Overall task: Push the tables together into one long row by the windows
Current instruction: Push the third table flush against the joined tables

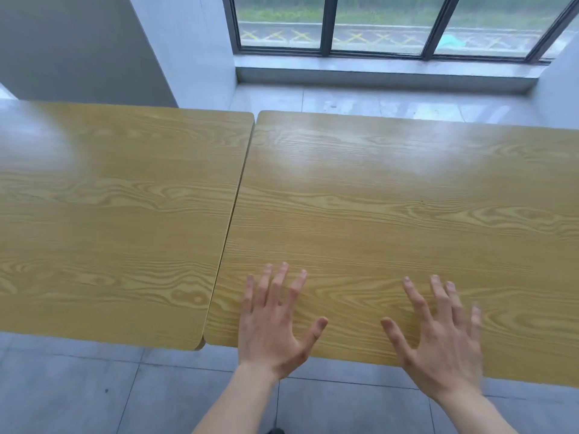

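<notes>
Two wood-grain tables stand side by side in front of the windows [376,23]. The left table [109,214] and the right table [391,198] meet along a thin seam running from the near edge to the far edge, with their rounded corners almost touching. My left hand [272,321] is spread, palm down, over the near edge of the right table, close to the seam. My right hand [438,339] is spread the same way further right over that edge and looks slightly blurred. Neither hand holds anything.
A grey tiled floor [78,396] lies below the near edges. Beyond the tables is a low grey window ledge [376,73]. A white pillar [188,51] stands at the far left behind the left table.
</notes>
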